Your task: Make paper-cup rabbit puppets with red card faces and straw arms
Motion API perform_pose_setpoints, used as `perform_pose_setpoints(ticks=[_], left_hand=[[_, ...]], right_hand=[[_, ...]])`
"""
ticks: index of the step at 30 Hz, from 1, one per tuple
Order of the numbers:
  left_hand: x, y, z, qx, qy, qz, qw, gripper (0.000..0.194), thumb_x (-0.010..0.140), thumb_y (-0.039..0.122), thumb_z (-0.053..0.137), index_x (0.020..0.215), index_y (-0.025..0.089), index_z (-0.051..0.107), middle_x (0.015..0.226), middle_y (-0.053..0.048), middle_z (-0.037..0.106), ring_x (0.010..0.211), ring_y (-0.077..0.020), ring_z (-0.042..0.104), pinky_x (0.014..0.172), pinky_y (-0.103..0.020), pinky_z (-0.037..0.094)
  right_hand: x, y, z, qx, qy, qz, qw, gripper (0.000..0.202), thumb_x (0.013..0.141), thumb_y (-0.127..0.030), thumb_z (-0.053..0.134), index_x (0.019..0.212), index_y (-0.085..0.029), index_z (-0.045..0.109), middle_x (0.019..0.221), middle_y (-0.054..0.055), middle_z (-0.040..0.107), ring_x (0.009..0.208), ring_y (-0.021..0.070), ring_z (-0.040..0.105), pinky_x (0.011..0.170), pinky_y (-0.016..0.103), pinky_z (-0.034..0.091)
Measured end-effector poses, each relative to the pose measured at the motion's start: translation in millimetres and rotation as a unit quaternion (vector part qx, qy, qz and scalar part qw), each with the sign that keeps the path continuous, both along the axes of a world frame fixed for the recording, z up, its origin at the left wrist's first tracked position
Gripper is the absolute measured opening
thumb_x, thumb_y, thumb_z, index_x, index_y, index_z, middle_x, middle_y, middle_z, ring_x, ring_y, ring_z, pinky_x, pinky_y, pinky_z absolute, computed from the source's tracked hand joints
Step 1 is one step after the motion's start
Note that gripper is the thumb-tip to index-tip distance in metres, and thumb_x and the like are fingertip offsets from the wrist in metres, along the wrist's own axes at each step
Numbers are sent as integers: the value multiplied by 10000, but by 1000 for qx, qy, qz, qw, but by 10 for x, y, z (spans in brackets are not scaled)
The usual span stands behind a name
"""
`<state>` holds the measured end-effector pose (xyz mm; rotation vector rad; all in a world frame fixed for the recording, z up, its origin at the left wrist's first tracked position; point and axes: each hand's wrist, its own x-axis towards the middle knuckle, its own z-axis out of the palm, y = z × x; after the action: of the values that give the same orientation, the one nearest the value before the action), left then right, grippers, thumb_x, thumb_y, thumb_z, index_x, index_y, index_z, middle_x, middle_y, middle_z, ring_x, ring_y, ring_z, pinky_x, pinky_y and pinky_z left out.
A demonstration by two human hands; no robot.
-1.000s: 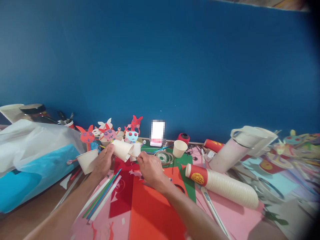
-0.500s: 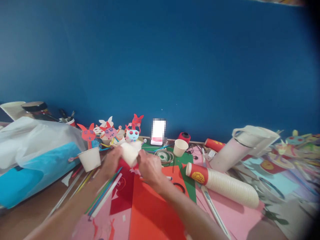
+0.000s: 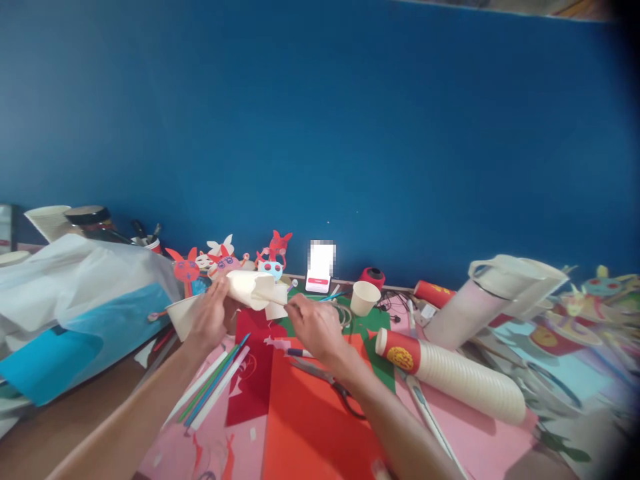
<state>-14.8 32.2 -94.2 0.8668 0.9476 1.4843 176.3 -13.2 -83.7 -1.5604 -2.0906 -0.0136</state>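
The left hand (image 3: pixel 211 313) grips a pale paper cup (image 3: pixel 245 289) tipped on its side; the right hand (image 3: pixel 317 328) has its fingertips pressed together at the cup's mouth, on something too small to name. The cup is left of and nearer than the phone (image 3: pixel 320 268). Light, even pressure suits the thin wall; bracing the rim close to the pinch should limit buckling. Scissors (image 3: pixel 334 381) lie nearer than the phone.
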Motion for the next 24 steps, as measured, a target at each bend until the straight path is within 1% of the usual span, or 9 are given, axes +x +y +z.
perform_pose_setpoints(ticks=[2,4,6,10,13,16,18,21,24], left_hand=[[-71,-5,84,-23,-81,-31,996,321,861,303,401,1115,166,542,866,-50,663,684,-164,612,554,-248,500],[-98,-25,156,-33,-112,-53,992,326,875,270,343,1087,149,559,832,-73,668,653,-172,616,528,-261,502],[-81,-57,204,-51,-142,-78,985,331,871,246,326,1079,146,562,822,-90,671,645,-183,624,506,-266,502],[3,-132,222,-88,-211,-127,965,325,855,221,327,1032,107,575,823,-132,673,690,-215,643,520,-285,520],[43,-172,192,-89,-223,-150,959,306,835,196,358,1021,87,576,864,-154,672,755,-239,646,529,-286,525],[74,-191,130,-92,-226,-173,954,311,820,172,393,1075,110,561,917,-140,673,791,-247,645,547,-306,536],[103,-199,71,-95,-226,-187,951,313,818,172,412,1093,145,559,951,-117,673,812,-256,645,545,-325,541],[163,-228,-15,-115,-211,-203,949,263,819,190,445,1030,149,596,937,-97,682,795,-257,649,554,-349,547],[231,-285,-61,-151,-165,-195,955,195,806,202,491,928,131,625,841,-84,696,714,-238,657,540,-348,549]], right_hand=[[101,8,69,-2,59,19,998,196,875,-309,417,823,-212,579,614,-4,615,556,130,550,514,221,278],[184,18,123,-8,140,35,990,210,879,-331,407,826,-211,571,556,-27,544,502,107,487,494,212,271],[225,22,150,-19,229,50,972,236,882,-366,391,821,-204,550,524,-44,470,462,91,421,460,205,255],[199,22,140,-40,355,93,929,237,854,-408,434,789,-191,502,539,-57,399,449,75,348,423,192,239],[161,29,119,-22,409,92,908,213,821,-397,490,784,-187,474,574,-56,386,472,72,323,426,185,248],[146,35,114,-12,436,86,896,225,843,-387,444,740,-188,463,562,-62,327,467,72,284,419,185,232],[149,36,122,-19,431,97,897,239,859,-375,413,731,-185,483,562,-58,321,471,75,290,425,186,241],[172,34,153,-17,393,115,912,171,820,-348,488,793,-185,530,627,-37,420,546,88,392,498,189,326],[202,30,193,-8,330,138,934,181,757,-307,581,894,-196,539,826,4,526,757,128,495,681,227,397]])
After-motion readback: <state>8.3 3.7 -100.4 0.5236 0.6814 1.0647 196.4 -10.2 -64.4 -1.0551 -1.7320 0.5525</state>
